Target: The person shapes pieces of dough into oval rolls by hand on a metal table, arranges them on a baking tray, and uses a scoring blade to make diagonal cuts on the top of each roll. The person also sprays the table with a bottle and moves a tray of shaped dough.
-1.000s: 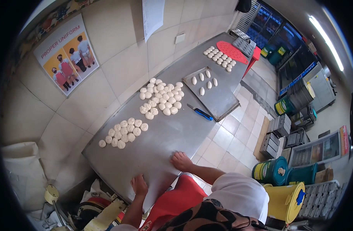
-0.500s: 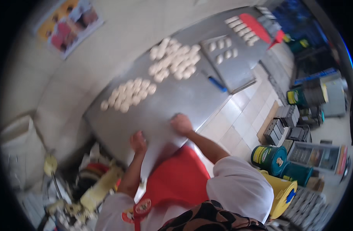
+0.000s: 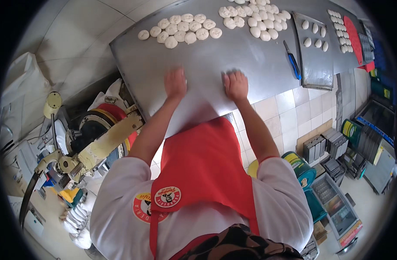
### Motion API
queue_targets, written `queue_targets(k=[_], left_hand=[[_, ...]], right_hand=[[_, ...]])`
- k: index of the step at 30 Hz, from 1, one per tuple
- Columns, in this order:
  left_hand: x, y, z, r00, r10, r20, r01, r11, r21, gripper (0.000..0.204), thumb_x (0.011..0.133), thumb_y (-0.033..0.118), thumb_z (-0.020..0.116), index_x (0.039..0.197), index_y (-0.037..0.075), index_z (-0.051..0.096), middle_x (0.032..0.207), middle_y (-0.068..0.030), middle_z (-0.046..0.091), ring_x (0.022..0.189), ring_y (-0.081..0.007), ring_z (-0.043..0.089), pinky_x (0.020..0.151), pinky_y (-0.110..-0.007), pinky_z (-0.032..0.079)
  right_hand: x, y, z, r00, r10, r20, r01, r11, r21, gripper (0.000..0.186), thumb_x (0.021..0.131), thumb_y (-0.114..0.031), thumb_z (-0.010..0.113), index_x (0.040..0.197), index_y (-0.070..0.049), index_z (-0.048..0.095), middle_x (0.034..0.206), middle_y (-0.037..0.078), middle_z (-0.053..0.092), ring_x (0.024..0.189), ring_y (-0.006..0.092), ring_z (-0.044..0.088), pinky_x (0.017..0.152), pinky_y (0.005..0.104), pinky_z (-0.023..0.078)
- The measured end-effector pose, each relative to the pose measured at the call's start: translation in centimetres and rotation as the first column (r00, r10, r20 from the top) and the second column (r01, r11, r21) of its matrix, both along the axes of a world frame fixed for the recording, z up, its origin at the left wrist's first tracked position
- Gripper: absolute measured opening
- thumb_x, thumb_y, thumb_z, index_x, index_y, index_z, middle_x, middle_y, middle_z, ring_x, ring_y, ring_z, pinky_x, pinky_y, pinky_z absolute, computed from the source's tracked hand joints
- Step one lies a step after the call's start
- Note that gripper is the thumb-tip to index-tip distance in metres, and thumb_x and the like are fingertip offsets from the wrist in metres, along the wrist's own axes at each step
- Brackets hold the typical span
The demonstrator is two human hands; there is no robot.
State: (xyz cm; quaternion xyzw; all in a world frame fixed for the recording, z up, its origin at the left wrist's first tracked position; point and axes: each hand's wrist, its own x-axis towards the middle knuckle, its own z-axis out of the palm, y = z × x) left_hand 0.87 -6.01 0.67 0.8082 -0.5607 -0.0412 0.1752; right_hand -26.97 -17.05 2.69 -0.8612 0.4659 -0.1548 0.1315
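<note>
Two hands (image 3: 176, 83) (image 3: 236, 85), grip unclear; one knife (image 3: 292, 63) beside one tray (image 3: 317, 67) of six dough pieces (image 3: 315, 28)

Dough rounds (image 3: 183, 26) on table (image 3: 203, 65), hands (image 3: 236, 85) before them, knife (image 3: 293, 64) at right, tray (image 3: 316, 69) of dough ovals (image 3: 315, 28) farther right

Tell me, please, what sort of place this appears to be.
Most likely a bakery's work area: pale dough pieces lie grouped on a metal table, others sit on a flat tray, and grey pans stand on the floor.
</note>
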Motion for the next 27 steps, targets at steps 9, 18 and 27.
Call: queue_targets(k=[9, 18, 27], left_hand=[[0.3, -1.8, 3.5, 0.998, -0.053, 0.024, 0.053, 0.998, 0.025, 0.032, 0.099, 0.024, 0.062, 0.128, 0.013, 0.061, 0.129, -0.0105, 0.06, 0.121, -0.0337, 0.057, 0.103, -0.052, 0.042], [-2.2, 6.9, 1.7, 0.958, -0.078, -0.277, 0.068, 0.997, -0.044, 0.056, 0.107, 0.025, 0.053, 0.156, 0.001, 0.044, 0.161, -0.0186, 0.049, 0.151, -0.045, 0.039, 0.125, -0.057, 0.03], [0.1, -5.2, 3.0, 0.994, 0.056, 0.096, -0.065, 0.993, 0.095, 0.062, 0.108, 0.037, 0.05, 0.163, 0.014, 0.037, 0.177, -0.0152, 0.021, 0.16, -0.0456, 0.023, 0.121, -0.078, 0.018]], right_hand=[[2.1, -3.4, 3.3, 0.979, -0.04, -0.199, 0.042, 0.999, 0.008, 0.035, 0.1, -0.04, 0.063, 0.121, -0.013, 0.065, 0.126, 0.012, 0.06, 0.113, 0.0346, 0.058, 0.1, 0.0538, 0.043], [-2.1, 4.5, 0.8, 0.998, 0.038, -0.047, -0.036, 0.999, 0.03, 0.052, 0.109, -0.034, 0.05, 0.154, -0.009, 0.056, 0.167, 0.013, 0.045, 0.155, 0.0406, 0.038, 0.124, 0.0571, 0.03], [3.7, -4.1, 1.5, 0.962, -0.068, -0.265, 0.046, 0.995, -0.091, 0.063, 0.104, -0.043, 0.053, 0.162, -0.02, 0.045, 0.173, 0.01, 0.033, 0.159, 0.043, 0.027, 0.125, 0.0717, 0.018]])
